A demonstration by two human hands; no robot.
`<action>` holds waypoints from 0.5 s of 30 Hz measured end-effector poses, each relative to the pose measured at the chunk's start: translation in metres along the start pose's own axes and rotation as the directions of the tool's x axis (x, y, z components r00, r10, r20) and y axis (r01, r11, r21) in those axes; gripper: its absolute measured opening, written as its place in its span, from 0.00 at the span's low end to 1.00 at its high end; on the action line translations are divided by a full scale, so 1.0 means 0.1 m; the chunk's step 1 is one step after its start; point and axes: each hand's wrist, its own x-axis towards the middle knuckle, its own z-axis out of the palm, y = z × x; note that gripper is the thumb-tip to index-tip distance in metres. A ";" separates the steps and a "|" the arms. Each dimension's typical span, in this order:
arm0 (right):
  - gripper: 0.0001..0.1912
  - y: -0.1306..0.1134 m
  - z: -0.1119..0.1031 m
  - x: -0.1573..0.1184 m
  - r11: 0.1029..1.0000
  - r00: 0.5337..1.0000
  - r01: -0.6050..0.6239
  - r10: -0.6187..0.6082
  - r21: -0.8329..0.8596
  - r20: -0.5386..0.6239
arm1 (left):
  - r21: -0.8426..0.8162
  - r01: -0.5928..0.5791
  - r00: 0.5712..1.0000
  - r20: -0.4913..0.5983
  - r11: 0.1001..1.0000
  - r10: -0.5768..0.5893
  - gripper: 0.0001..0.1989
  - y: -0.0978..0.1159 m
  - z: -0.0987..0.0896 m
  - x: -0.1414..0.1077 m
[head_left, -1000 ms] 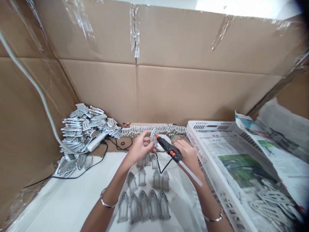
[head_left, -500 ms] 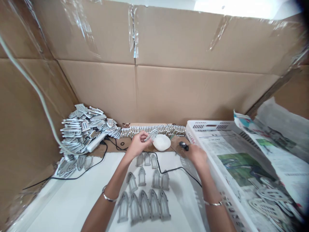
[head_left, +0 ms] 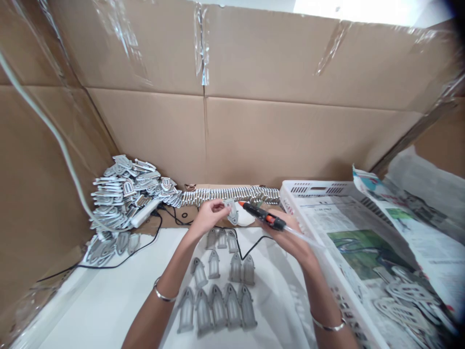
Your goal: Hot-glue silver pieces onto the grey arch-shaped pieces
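Note:
My left hand [head_left: 209, 216] pinches a small grey arch-shaped piece [head_left: 231, 213] between thumb and fingers. In my right hand [head_left: 290, 235] is a black glue gun [head_left: 259, 213] with an orange tip. A clear glue stick [head_left: 303, 235] pokes out of its back end. The tip points left, close to the piece, but whether they touch I cannot tell. Behind them a white bowl [head_left: 246, 218] is partly hidden. On the white surface below, several similar pieces [head_left: 218, 306] lie in rows.
At the left rises a heap of grey pieces [head_left: 123, 194] beside a white power strip [head_left: 145, 214]. A long row of stacked pieces [head_left: 225, 195] runs along the cardboard wall [head_left: 240, 140]. To the right stands a white plastic basket [head_left: 296, 206] lined with newspaper. A black cord [head_left: 250, 249] crosses the surface.
My right hand has raised the glue gun and brought its tip left beside the piece. My left hand has tilted the piece, its pointed end now lower.

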 end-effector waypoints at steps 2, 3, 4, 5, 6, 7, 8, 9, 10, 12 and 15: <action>0.18 -0.02 0.05 -0.01 0.999 0.998 0.041 -0.042 0.034 0.039 | 0.018 -0.006 1.000 0.009 1.000 0.006 0.15 0.01 0.01 -0.01; 0.17 -0.02 0.07 -0.01 0.997 0.997 0.051 -0.054 0.051 0.057 | 0.021 -0.007 1.000 0.015 1.000 0.007 0.15 0.01 0.02 -0.01; 0.17 -0.02 0.08 -0.02 0.996 0.996 0.061 -0.064 0.060 0.060 | 0.022 -0.009 1.000 0.020 1.000 0.009 0.15 0.02 0.02 -0.01; 0.16 -0.01 0.09 -0.02 0.996 0.996 0.066 -0.070 0.063 0.057 | 0.024 -0.011 1.000 0.025 1.000 0.010 0.15 0.02 0.03 -0.02; 0.16 0.00 0.10 -0.02 0.996 0.996 0.068 -0.072 0.060 0.054 | 0.026 -0.012 0.999 0.030 1.000 0.011 0.15 0.02 0.03 -0.02; 0.15 0.01 0.11 -0.02 0.996 0.996 0.070 -0.072 0.051 0.051 | 0.027 -0.013 0.999 0.035 1.000 0.012 0.15 0.03 0.04 -0.02; 0.15 0.02 0.11 -0.01 0.997 0.996 0.072 -0.074 0.042 0.051 | 0.024 -0.014 0.999 0.040 1.000 0.013 0.15 0.04 0.04 -0.03; 0.14 0.02 0.11 -0.01 0.997 0.996 0.074 -0.076 0.031 0.052 | 0.016 -0.017 0.999 0.047 1.000 0.016 0.15 0.04 0.04 -0.03; 0.13 0.03 0.11 -0.01 0.997 0.995 0.078 -0.079 0.019 0.053 | 0.005 -0.020 0.998 0.056 1.000 0.019 0.16 0.05 0.05 -0.04; 0.12 0.05 0.11 -0.01 0.996 0.994 0.093 -0.092 -0.010 0.055 | -0.013 -0.028 0.997 0.069 1.000 0.029 0.15 0.05 0.05 -0.05; 0.11 0.09 0.13 -0.02 0.986 0.989 0.149 -0.147 -0.077 0.035 | -0.001 -0.040 0.997 0.071 0.999 0.040 0.15 0.03 0.05 -0.04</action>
